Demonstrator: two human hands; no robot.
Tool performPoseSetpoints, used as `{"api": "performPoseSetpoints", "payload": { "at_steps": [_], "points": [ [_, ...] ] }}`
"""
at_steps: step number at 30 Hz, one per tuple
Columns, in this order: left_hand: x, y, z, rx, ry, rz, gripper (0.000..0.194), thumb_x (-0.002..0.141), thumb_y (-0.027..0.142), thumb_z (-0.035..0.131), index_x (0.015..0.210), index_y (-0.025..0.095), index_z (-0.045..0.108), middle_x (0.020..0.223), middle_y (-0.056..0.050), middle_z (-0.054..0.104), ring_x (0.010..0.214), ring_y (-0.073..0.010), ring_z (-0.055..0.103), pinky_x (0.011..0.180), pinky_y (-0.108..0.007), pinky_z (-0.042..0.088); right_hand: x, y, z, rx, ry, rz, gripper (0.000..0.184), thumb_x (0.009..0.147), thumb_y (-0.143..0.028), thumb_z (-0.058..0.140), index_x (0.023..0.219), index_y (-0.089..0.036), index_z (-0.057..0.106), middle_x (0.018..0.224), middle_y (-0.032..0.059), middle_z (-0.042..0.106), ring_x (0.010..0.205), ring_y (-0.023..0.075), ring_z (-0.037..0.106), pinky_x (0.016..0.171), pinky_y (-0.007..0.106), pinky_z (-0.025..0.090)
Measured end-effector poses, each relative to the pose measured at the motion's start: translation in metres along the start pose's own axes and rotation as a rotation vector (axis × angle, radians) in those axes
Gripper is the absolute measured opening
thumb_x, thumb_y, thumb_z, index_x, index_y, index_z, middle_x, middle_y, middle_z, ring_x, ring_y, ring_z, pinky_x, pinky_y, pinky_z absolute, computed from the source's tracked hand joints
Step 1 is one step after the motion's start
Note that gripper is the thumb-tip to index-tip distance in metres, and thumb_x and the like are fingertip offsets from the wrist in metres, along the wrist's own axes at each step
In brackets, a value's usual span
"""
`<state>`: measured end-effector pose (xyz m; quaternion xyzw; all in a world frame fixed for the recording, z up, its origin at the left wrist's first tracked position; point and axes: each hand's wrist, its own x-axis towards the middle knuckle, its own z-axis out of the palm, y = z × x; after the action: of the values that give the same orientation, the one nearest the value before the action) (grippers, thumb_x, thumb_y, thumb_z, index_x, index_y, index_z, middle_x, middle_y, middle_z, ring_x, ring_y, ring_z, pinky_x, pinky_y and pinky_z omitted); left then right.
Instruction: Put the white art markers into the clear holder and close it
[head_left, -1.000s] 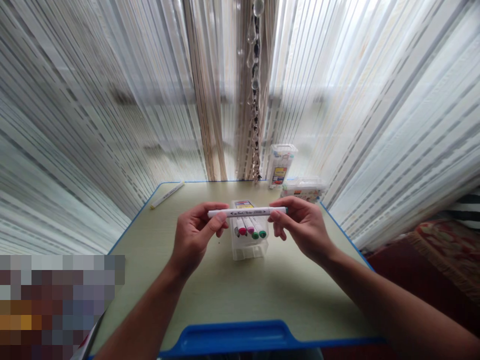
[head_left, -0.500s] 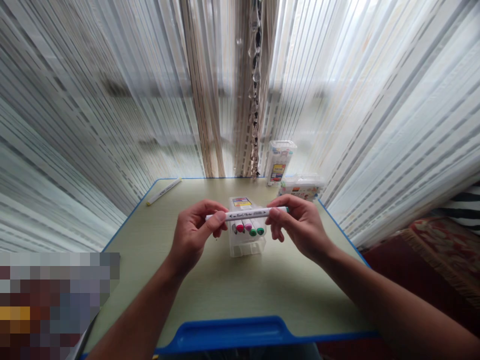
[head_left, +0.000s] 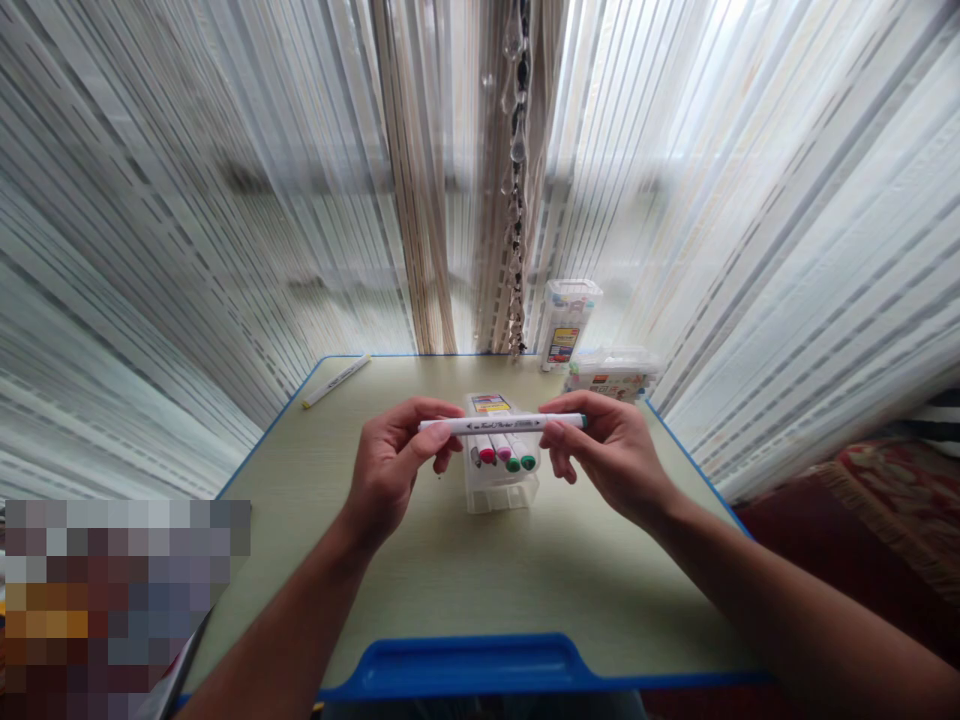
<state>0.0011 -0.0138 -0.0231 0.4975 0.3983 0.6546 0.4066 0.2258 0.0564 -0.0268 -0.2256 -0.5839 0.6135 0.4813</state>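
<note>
Marker (head_left: 496, 426) now leveler between hands (head_left: 386, 460) (head_left: 619, 455)

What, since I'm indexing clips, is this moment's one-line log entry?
left hand: holds white marker | right hand: holds its green end | table: clear case with markers; yellow-ended marker

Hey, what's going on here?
A person is holding a white marker with a green end level between both hands: the left hand grips one end and the right hand the green end. Beyond it in view, a clear plastic case holding several capped markers rests on the table. A yellow-ended marker lies near the far left corner, and an upright clear case stands at the back right.
</note>
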Motion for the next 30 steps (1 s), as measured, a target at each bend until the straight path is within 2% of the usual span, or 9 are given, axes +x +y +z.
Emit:
{"api": "performPoseSetpoints", "payload": {
  "at_steps": [6, 13, 20, 25, 30],
  "points": [
    [-0.002, -0.002, -0.002, 0.059, -0.011, 0.005, 0.019, 0.079, 0.028, 0.081, 0.094, 0.017, 0.079, 0.063, -0.001, 0.065, 0.054, -0.0107, 0.051, 0.05, -0.024, 0.038, 0.001, -0.004, 0.001, 0.047, 0.025, 0.011, 0.024, 0.077, -0.033, 0.087, 0.092, -0.016, 0.078, 0.062, 0.0008, 0.07, 0.041, 0.0106, 0.058, 0.036, 0.021, 0.044],
    [0.0, 0.004, 0.002, -0.097, 0.03, -0.014, 0.026, 0.083, 0.033, 0.073, 0.098, 0.014, 0.082, 0.069, -0.008, 0.072, 0.056, -0.0136, 0.057, 0.05, -0.025, 0.042, 0.002, -0.011, 0.004, 0.13, 0.053, 0.041, 0.027, 0.084, -0.041, 0.077, 0.095, -0.016, 0.08, 0.069, 0.0064, 0.075, 0.042, 0.0128, 0.06, 0.035, 0.022, 0.043],
    [0.002, 0.009, 0.002, -0.214, 0.017, -0.034, 0.033, 0.086, 0.034, 0.067, 0.105, 0.011, 0.082, 0.073, -0.012, 0.075, 0.056, -0.0161, 0.06, 0.05, -0.027, 0.044, 0.001, -0.012, 0.003, 0.213, 0.021, 0.063, 0.027, 0.088, -0.034, 0.068, 0.102, -0.015, 0.08, 0.074, 0.0094, 0.077, 0.046, 0.0159, 0.064, 0.038, 0.024, 0.045],
    [0.002, 0.008, 0.002, -0.227, 0.023, -0.036, 0.032, 0.086, 0.035, 0.069, 0.104, 0.011, 0.082, 0.072, -0.012, 0.075, 0.055, -0.0154, 0.06, 0.05, -0.026, 0.044, 0.0, -0.012, 0.003, 0.214, 0.007, 0.038, 0.024, 0.083, -0.028, 0.073, 0.102, -0.015, 0.08, 0.075, 0.0082, 0.077, 0.045, 0.0142, 0.063, 0.037, 0.022, 0.044],
    [0.002, 0.005, 0.0, -0.173, 0.051, -0.009, 0.024, 0.086, 0.03, 0.072, 0.098, 0.013, 0.083, 0.067, -0.007, 0.071, 0.055, -0.0125, 0.058, 0.049, -0.023, 0.042, 0.0, -0.008, 0.002, 0.164, 0.002, -0.001, 0.021, 0.082, -0.024, 0.08, 0.103, -0.018, 0.081, 0.071, 0.0045, 0.075, 0.043, 0.0095, 0.06, 0.038, 0.019, 0.045]
  ]
}}
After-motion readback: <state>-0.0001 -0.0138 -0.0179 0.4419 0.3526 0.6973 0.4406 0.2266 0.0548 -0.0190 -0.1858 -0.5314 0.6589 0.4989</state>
